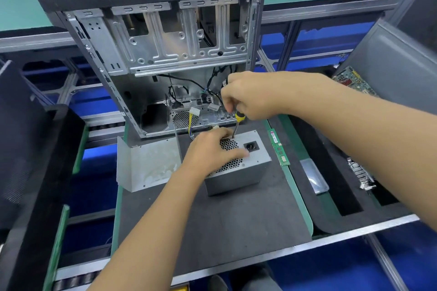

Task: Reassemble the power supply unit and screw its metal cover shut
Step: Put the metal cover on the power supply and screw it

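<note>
Dark foam mat [212, 220] has bare space up front. Open computer case [153, 54] stands at the back edge, loose cables [189, 92] inside. Power supply [238, 172] sits mid-mat beside a bent metal cover [146, 165]. Left hand [210, 151] presses its top; right hand [248, 97] grips a screwdriver [237, 123], tip down on it.
</note>
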The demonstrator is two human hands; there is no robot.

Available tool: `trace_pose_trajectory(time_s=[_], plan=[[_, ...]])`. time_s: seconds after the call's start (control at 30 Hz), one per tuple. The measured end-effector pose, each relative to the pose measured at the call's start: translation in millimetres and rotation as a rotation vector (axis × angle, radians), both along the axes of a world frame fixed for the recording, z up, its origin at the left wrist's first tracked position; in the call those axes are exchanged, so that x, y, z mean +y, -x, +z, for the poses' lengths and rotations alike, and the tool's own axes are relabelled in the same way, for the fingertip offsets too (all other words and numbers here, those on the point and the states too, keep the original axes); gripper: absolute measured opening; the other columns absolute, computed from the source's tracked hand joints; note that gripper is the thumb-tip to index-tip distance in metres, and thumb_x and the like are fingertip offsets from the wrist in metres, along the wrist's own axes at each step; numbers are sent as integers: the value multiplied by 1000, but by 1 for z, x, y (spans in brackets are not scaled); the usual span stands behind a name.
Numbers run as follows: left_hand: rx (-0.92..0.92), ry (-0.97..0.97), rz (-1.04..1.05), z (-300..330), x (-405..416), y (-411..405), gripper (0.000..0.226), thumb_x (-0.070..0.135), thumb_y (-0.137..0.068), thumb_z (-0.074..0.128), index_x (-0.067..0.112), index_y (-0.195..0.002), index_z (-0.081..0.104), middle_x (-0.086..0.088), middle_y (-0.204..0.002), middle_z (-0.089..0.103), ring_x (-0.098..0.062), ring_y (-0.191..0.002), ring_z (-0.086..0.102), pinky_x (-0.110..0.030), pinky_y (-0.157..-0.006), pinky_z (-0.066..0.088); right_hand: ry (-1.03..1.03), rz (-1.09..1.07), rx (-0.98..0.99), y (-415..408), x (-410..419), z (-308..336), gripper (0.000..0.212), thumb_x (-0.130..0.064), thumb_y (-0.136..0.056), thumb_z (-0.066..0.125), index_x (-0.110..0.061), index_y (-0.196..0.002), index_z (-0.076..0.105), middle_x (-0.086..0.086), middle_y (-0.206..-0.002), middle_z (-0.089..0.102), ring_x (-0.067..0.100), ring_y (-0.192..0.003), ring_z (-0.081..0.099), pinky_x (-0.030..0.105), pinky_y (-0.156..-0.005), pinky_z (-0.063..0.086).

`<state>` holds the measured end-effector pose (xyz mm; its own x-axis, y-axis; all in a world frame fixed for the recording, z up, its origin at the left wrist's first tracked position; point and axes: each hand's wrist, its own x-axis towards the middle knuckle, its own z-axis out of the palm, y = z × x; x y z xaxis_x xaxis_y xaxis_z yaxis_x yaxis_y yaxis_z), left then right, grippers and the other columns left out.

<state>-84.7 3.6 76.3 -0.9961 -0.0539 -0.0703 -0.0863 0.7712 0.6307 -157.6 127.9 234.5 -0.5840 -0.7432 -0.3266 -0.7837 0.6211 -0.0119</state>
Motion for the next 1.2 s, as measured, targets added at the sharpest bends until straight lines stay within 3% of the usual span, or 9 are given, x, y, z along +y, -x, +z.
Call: trace_pose_trajectory(time_s=[0.17, 0.3, 0.4, 0.5, 0.6, 0.8, 0.97, 1.03, 1.2], plan=[[-53, 299, -197, -1, -2, -7, 124, 93, -42, 60, 22, -142, 46, 4, -139, 54, -20, -131, 46, -39, -104, 32, 7, -6, 106, 10, -9, -2, 20, -8, -92, 52, -27, -97, 56, -10, -83, 43, 26, -91, 60, 29, -56, 42], [-34, 330, -163, -10, 0, -3, 111, 82, -51, 71, 23, -141, 44, 3, -139, 52, -20, -131, 43, -39, -103, 29, -82, 115, 295, 8, -10, -6, 5, -13, -97, 50, -15, -93, 52, 6, -98, 58, 29, -72, 52, 29, -56, 34], [-29, 307, -148, -12, 1, -2, 108, 81, -50, 70, 24, -139, 46, 4, -136, 53, -19, -129, 44, -38, -100, 29, -170, 128, 397, 2, -10, -8, 7, -15, -101, 48, -12, -99, 55, 9, -85, 46, 22, -54, 34, 30, -51, 30], [-10, 303, -146, -12, 1, -2, 108, 81, -49, 70, 25, -138, 47, 5, -133, 55, -19, -127, 45, -38, -98, 30, -287, 90, 478, 0, -13, -9, 20, -13, -104, 41, -8, -117, 56, 13, -104, 54, 33, -80, 57, 38, -62, 40], [5, 310, -149, -12, 1, -3, 108, 82, -49, 69, 25, -138, 47, 6, -132, 54, -19, -126, 45, -38, -98, 30, -329, -54, 338, 1, -14, -6, 34, -35, -103, 49, -9, -124, 52, 11, -111, 54, 35, -93, 58, 35, -58, 39], [12, 333, -148, -14, 1, -5, 107, 84, -50, 67, 25, -137, 47, 5, -132, 54, -20, -125, 45, -38, -98, 29, -218, 73, 284, -1, -15, 2, 19, -6, -90, 55, -15, -106, 59, 9, -111, 54, 30, -88, 59, 43, -76, 54], [14, 314, -130, -13, 2, -5, 105, 81, -50, 69, 25, -136, 48, 6, -130, 55, -19, -124, 46, -38, -98, 30, -190, 62, 319, 2, -11, -2, 8, -25, -94, 61, -19, -94, 56, -1, -75, 31, 21, -59, 36, 28, -52, 33], [19, 310, -125, -13, 3, -5, 105, 81, -50, 69, 25, -136, 49, 5, -130, 56, -20, -124, 46, -38, -98, 30, -195, -8, 270, 5, -7, 0, 30, -37, -96, 57, -20, -76, 43, -2, -70, 25, 18, -54, 30, 28, -50, 27], [34, 312, -123, -12, 3, -5, 105, 80, -50, 70, 24, -137, 49, 5, -129, 58, -20, -124, 48, -37, -96, 31, -256, -159, 192, -2, -11, -5, 43, -46, -99, 50, -15, -72, 39, 5, -81, 43, 28, -70, 49, 32, -58, 37]])
